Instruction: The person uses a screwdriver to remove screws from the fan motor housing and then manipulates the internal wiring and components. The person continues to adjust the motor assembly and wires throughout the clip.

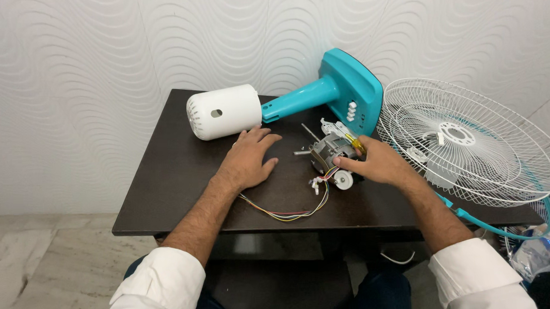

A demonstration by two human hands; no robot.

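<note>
1. My left hand [249,159] lies flat on the dark table [166,176], palm down, fingers spread and holding nothing. Its fingertips rest just in front of the white motor cover [223,112].
2. My right hand [374,162] is closed around a screwdriver [354,141] with a yellow handle; only a short piece of the tool shows above my thumb and forefinger. The thumb also touches the motor [328,151].
3. The motor sits bare on the table between my two hands, near the middle, its shaft pointing back towards the wall. Coloured wires [289,212] trail from it in a loop towards the front edge, passing under my left wrist.
4. Judging from how things lie, the fan is already well stripped: the cover is off and lying on its side, touching the neck of the teal stand [346,88], which is also tipped over, and the white grille [469,141] is off, resting at the right edge.
5. What looks left is the motor itself. Small white parts are attached to it, and I cannot tell which screws remain.
</note>
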